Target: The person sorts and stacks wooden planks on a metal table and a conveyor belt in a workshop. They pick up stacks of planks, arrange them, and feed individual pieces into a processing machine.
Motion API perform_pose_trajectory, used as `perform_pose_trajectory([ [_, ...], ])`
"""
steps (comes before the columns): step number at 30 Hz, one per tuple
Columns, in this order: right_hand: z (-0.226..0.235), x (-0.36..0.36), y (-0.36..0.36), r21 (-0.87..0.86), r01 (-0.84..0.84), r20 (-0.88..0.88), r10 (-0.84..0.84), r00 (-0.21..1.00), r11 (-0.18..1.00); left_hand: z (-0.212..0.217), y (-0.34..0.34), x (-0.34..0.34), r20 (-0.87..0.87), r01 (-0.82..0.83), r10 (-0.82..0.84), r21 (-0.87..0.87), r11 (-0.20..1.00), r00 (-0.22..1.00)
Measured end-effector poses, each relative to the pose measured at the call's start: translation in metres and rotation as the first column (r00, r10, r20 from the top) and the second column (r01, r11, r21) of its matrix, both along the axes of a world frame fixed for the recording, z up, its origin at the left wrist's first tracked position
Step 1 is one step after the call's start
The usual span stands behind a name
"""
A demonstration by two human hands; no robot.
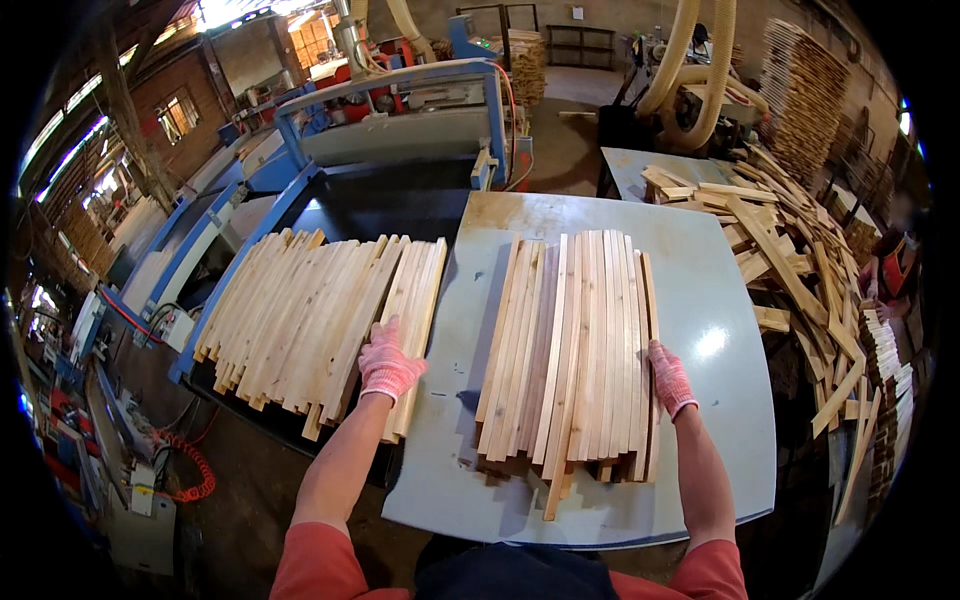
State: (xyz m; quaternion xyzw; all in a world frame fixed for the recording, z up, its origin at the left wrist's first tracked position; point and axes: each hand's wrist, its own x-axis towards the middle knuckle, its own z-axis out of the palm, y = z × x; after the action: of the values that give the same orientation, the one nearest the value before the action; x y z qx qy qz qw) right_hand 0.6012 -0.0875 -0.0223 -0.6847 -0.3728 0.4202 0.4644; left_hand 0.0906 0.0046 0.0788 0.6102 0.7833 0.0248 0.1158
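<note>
The left hand (390, 365) lies spread on wooden slats (290, 320) on the belt (385, 195), the right hand (671, 378), its grip unclear, touches a second row (573, 345) on the counter (712, 275), and a wall sheet (578, 13) is unreadably small.

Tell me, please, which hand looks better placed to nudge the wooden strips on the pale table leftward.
Probably the right hand: it is at the right edge of the wooden strips on the pale table, whereas the left hand is at the other batch.
</note>
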Motion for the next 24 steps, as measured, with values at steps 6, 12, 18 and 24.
perform_pose_trajectory([
  [6,-0.003,0.006,-0.005,-0.018,0.002,0.041,-0.002,0.999,1.0,-0.048,0.005,-0.029,-0.31,0.167,-0.172,-0.043,0.985,0.935],
  [12,0.005,-0.006,-0.005,0.015,0.036,0.019,-0.036,0.999,0.999,-0.06,0.023,-0.056,-0.302,0.157,-0.145,0.015,0.988,0.942],
  [18,0.014,-0.011,-0.005,-0.011,0.053,0.019,-0.053,0.998,0.999,-0.059,0.006,-0.014,-0.204,0.338,-0.276,0.408,0.848,0.939],
  [24,-0.007,0.005,-0.002,0.005,0.072,-0.008,-0.072,0.997,0.997,-0.052,-0.027,0.077,0.457,0.289,-0.262,0.012,0.957,0.85],
])
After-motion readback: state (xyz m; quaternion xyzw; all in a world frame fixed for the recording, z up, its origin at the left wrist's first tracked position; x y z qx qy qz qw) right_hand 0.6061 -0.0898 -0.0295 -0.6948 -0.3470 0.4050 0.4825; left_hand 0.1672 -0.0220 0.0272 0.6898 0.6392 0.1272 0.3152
